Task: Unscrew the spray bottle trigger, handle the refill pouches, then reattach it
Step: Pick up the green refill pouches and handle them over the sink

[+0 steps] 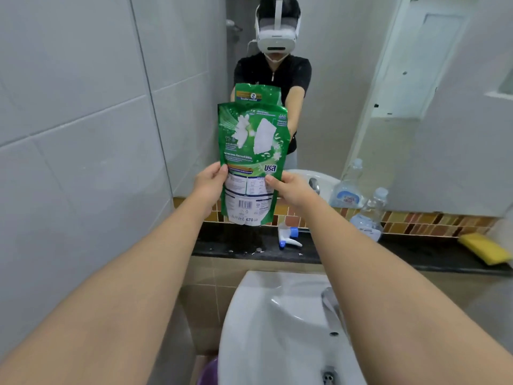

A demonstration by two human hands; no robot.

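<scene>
In the head view the trigger (289,237) already lies unscrewed on the dark ledge (416,252), just left of the open-necked spray bottle (369,215), so the first step looks done. The left hand (209,187) and right hand (288,187) each pinch a side edge of the green refill pouch (251,159), held upright above that ledge; pouch handling seems under way, with reattaching the trigger left to do
</scene>
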